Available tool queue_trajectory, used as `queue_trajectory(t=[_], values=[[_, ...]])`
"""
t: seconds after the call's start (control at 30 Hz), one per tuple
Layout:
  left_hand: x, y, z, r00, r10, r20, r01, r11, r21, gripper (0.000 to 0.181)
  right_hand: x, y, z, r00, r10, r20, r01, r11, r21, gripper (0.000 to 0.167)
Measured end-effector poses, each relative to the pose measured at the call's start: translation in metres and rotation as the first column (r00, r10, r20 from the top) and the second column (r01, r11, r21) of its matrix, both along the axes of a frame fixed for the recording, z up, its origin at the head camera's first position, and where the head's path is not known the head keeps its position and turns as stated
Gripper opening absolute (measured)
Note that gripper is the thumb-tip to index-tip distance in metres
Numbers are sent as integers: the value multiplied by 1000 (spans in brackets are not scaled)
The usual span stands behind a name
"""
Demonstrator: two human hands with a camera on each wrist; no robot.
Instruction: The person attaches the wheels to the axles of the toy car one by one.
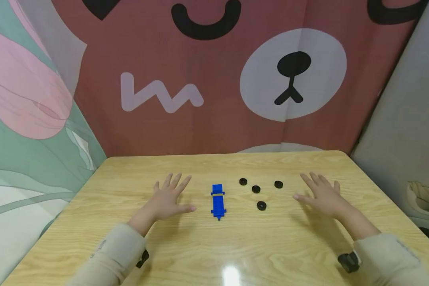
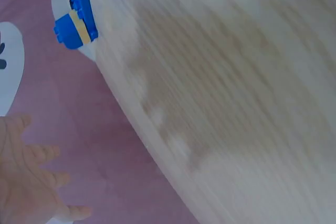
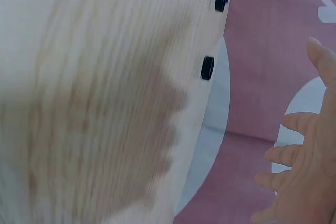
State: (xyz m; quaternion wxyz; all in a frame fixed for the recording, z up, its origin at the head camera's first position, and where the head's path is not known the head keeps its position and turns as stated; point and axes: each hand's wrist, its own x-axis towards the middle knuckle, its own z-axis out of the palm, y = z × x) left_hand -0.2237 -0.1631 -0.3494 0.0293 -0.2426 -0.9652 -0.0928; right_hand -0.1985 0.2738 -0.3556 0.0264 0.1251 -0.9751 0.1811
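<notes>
Chassis [image 1: 218,204] lay on the table [image 1: 186,246] between my left hand [image 1: 166,201] and four wheels [image 1: 256,189], right hand [image 1: 323,198] beyond — both spread, empty, apart. Assembly seemed unstarted; the next move probably called for pinching.

The smooth, glossy pale-wood table [image 1: 186,250] bore a long blue plastic brick piece [image 1: 218,204] and round matt black discs [image 1: 256,189]. Behind the table hung matt reddish-brown cloth [image 1: 214,131].

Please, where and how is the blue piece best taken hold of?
Probably grip the blue piece across its narrow middle, from above, with the nearer left hand: it is long and slim, with pegs jutting sideways only toward its ends, so the middle's flanks are free.
</notes>
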Motion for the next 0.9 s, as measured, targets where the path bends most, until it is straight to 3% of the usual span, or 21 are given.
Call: queue_trajectory(t=[0.33, 0.43, 0.63, 0.9], values=[[-5, 16, -7, 989, -122, 89, 115, 990, 75, 92, 2, -27, -12, 996, 89, -1, -89, 989, -119, 76], [-7, 19, -9, 982, -135, 128, 126, 989, 80, 94, 2, -35, -17, 993, 116, 25, -110, 979, -169, 75], [-11, 21, -11, 978, -157, 137, 149, 986, 71, 98, -1, -51, -20, 981, 173, 92, -145, 955, -257, 73], [-19, 36, -15, 968, -197, 156, 191, 980, 54, 97, 2, -57, -24, 968, 189, 162, -140, 952, -274, 69]])
